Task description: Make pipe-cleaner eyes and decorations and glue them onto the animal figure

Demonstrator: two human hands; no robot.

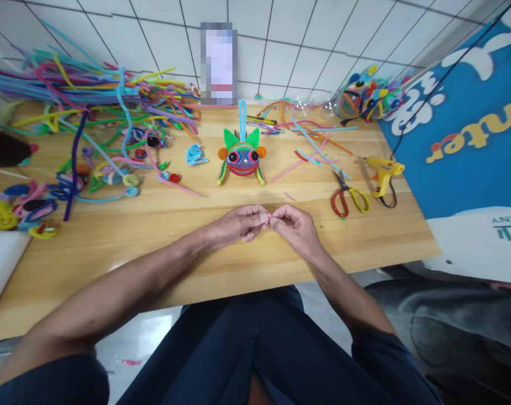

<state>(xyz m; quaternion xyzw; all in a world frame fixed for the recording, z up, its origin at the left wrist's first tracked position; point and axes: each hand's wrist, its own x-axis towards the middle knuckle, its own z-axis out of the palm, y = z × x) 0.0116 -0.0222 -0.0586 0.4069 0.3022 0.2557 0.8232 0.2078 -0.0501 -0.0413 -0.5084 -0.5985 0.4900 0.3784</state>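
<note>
Over the front of the wooden table, my left hand point(243, 223) and my right hand point(294, 226) meet fingertip to fingertip. Both pinch a small pink piece of pipe cleaner point(269, 217), mostly covered by the fingers. Just beyond them lies a short pink pipe cleaner offcut point(289, 196). Farther back sits a colourful pipe cleaner creature point(242, 160) with green ears, dark round eyes, orange discs at its sides and a blue loop on top. To the right rest scissors point(349, 197) with one red and one yellow handle, blades apart.
A yellow glue gun point(386, 173) stands at the right edge, its cord running up. Many loose pipe cleaners point(82, 84) are heaped at the back left. A coiled blue bundle point(195, 155) lies left of the creature. A phone-like screen point(219, 63) leans on the tiled wall.
</note>
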